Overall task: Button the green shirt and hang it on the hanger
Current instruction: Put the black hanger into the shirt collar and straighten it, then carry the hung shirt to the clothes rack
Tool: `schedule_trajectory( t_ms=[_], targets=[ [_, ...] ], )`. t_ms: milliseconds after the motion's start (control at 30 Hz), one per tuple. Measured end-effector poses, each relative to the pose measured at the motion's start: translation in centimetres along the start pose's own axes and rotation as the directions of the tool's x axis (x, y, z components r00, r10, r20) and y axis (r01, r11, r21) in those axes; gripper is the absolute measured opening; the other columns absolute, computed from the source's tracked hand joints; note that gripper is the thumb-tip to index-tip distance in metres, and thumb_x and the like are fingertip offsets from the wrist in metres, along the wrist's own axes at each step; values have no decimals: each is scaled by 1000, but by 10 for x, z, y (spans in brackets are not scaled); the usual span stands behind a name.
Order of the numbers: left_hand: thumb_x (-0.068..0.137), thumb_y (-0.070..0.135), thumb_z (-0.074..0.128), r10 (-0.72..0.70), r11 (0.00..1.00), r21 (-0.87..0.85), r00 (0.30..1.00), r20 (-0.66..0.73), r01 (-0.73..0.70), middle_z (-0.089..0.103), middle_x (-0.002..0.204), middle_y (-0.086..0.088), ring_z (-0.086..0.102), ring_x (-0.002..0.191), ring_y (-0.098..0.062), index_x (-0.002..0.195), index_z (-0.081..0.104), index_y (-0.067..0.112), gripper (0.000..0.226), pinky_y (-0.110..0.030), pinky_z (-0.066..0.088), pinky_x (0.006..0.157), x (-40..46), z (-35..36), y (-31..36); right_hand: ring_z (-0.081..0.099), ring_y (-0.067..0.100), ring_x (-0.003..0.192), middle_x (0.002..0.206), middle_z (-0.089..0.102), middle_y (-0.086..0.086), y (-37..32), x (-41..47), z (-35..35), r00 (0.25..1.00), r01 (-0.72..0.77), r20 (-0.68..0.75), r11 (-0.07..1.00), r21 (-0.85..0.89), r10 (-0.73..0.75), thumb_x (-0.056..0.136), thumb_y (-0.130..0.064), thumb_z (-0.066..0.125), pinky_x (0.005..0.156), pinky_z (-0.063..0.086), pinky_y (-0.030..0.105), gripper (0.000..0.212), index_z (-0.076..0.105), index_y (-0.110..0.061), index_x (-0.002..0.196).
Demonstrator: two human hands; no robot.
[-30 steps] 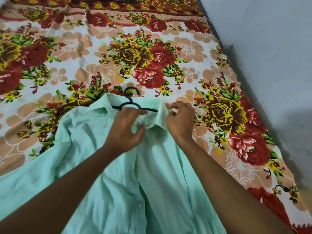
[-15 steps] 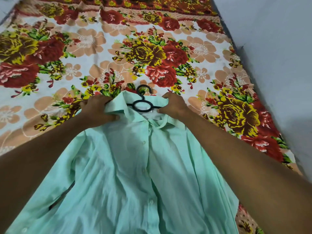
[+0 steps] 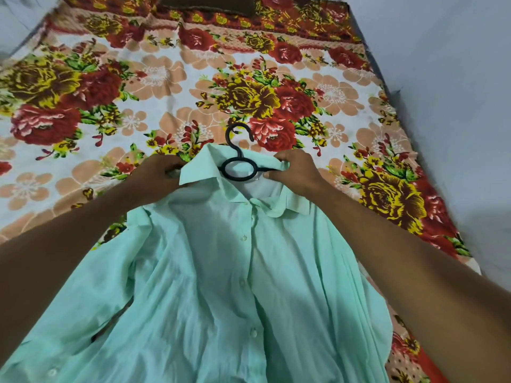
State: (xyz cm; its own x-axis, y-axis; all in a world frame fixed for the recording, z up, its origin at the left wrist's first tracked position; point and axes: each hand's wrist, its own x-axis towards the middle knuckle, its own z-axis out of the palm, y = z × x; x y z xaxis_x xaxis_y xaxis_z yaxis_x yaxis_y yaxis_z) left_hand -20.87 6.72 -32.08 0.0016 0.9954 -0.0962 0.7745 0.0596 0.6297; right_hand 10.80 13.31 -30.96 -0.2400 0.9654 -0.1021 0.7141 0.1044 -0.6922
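From the head view, the shirt (image 3: 235, 286) lies front-up on the bed (image 3: 166, 87), its collar pointing away from the person and its body spreading toward the near edge of the picture. The placket runs down the middle with several buttons (image 3: 243, 238) showing along it; whether each is done up cannot be told, though the fronts lie closed over one another. The hanger (image 3: 240, 164), black, sits inside the neck opening: its hook and ring stick out past the collar onto the sheet (image 3: 331, 87), while its arms are hidden under the cloth.

The left hand (image 3: 159, 175) grips the shirt at the left shoulder beside the collar, fingers (image 3: 172, 169) curled around the cloth. The right hand (image 3: 296, 172) has its fingers closed on the collar edge and the hanger bar just right of the ring.

The flowered sheet covers the bed all around the shirt, with wide open room beyond the hook and to the left. On the right the bed's edge runs close along a grey wall (image 3: 442, 106), leaving only a narrow strip of sheet beside the right forearm. A dark cushion (image 3: 207, 4) lies at the far end.
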Motion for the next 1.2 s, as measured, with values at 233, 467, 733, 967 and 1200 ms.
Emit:
schedule_trajectory(
  t_ms=[233, 467, 733, 967, 1200],
  targets=[
    [94, 0, 53, 81, 995, 64, 992, -92, -76, 73, 92, -13, 64, 83, -27, 102, 76, 3, 25, -30, 43, 68, -15, -64, 37, 74, 13, 99, 112, 78, -2, -34, -20, -71, 957, -15, 290, 997, 79, -8, 80, -27, 89, 86, 59, 37, 38, 76, -18, 114],
    [96, -2, 58, 100, 994, -19, 983, -155, -104, 70, 80, -13, 60, 71, -12, 93, 73, 10, 19, -25, 47, 63, -68, -151, 101, 64, 27, 128, 142, 65, 9, -93, -62, -167, 809, -161, 550, 821, 548, -208, 93, -20, 73, 104, 56, 41, 48, 61, -18, 140],
    [89, -18, 55, 272, 962, 42, 936, -222, -270, 69, 74, 9, 54, 70, 1, 85, 68, 20, 41, -20, 43, 67, -172, -321, 231, 69, 10, 82, 90, 80, 5, -238, -150, -289, 917, 343, 203, 939, 34, -342, 87, -31, 82, 73, 58, 34, 13, 82, -22, 98],
    [86, -17, 64, 389, 919, 183, 876, -286, -348, 75, 87, 6, 65, 76, 8, 95, 73, 22, 41, -3, 46, 68, -279, -450, 365, 75, 0, 87, 96, 81, -13, -366, -262, -397, 878, 468, 23, 869, 158, -477, 76, -34, 91, 71, 59, 21, 27, 83, -31, 102],
    [84, -18, 63, 514, 855, 266, 796, -319, -446, 74, 99, 3, 67, 90, -2, 111, 75, 8, 39, -21, 52, 83, -397, -515, 441, 35, 7, 50, 53, 39, -7, -455, -380, -478, 824, 565, -42, 825, 11, -564, 79, -33, 89, 52, 28, 22, 48, 54, -12, 55]
  ],
)
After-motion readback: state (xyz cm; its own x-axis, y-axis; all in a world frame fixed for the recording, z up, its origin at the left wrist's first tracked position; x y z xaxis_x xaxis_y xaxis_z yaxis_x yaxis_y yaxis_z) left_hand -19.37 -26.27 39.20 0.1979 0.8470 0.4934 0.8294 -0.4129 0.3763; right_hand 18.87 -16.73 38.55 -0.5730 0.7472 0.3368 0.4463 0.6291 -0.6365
